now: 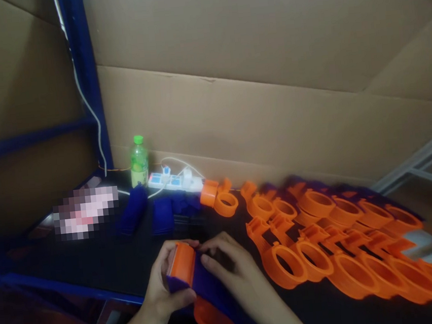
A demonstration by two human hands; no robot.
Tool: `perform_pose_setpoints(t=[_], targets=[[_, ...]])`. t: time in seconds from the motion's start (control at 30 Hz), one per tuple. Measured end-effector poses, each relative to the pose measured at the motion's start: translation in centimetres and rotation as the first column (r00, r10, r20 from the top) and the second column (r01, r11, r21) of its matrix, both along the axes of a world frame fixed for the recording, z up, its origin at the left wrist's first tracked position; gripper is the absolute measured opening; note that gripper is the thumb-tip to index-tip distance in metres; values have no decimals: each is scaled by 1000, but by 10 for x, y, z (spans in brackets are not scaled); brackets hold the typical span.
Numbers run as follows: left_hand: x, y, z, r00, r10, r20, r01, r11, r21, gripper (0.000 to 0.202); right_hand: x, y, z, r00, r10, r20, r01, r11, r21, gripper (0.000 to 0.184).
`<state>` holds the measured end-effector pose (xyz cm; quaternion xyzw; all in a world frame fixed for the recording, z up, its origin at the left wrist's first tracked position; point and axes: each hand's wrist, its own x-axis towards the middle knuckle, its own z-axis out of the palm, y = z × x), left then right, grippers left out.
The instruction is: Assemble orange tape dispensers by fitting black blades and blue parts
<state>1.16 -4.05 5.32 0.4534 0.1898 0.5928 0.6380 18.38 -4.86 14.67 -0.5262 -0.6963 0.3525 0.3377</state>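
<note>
My left hand [163,289] is wrapped round an orange plastic piece [185,264] with a large ring at its lower end, held just above the near edge of the table. A dark blue, fabric-like strip [213,287] lies along this piece and passes under its upper block. With bent fingers, my right hand [231,265] pinches the strip's upper edge beside the block. The right fingertips are partly hidden, and blur hides the strip's fine detail.
Several similar orange ringed pieces [283,265] stand in rows on the right of the black tabletop [96,265]. Folded blue strips [162,215], a green-capped bottle [138,162] and a white power strip [175,181] lie behind. Cardboard [252,102] walls the back. A blurred-out object is at left.
</note>
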Motion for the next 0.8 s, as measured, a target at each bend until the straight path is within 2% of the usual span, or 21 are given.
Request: perform_pose_setpoints(t=[0.1, 0.17, 0.3, 0.33, 0.4, 0.5, 0.57, 0.67, 0.73, 0.8], targets=[[1, -4, 1, 996, 3, 92, 1, 999, -51, 59, -2, -10, 0, 987, -76, 145, 48, 981, 187, 19], [2, -6, 0, 988, 33, 150, -14, 992, -125, 53, -2, -20, -3, 960, -105, 260, 18, 948, 318, 28], [2, -5, -7, 973, 124, 192, -62, 952, -299, 56, -3, -37, -21, 818, -113, 564, -250, 813, 526, 83], [2, -4, -9, 968, 161, 195, -91, 942, -324, 59, -4, -39, -26, 773, -141, 619, -305, 773, 557, 90], [3, -2, -12, 965, 184, 185, -111, 931, -348, 63, -3, -41, -35, 704, -213, 678, -368, 707, 603, 88], [5, 0, -11, 973, 126, 193, -64, 953, -296, 61, 2, -42, -37, 695, -235, 679, -379, 683, 624, 86], [7, 0, -6, 976, 71, 207, -26, 977, -213, 64, 10, -41, -29, 739, -192, 646, -342, 719, 605, 86], [8, 1, 2, 981, 37, 190, -19, 995, -98, 71, 31, -30, -7, 793, -236, 562, -162, 808, 567, 79], [8, 2, 6, 986, 32, 164, -20, 997, -74, 68, 53, -14, 10, 794, -355, 493, -3, 809, 587, 73], [8, 3, 7, 989, 33, 143, -20, 996, -92, 61, 83, 11, 25, 750, -476, 459, 126, 784, 608, 73]])
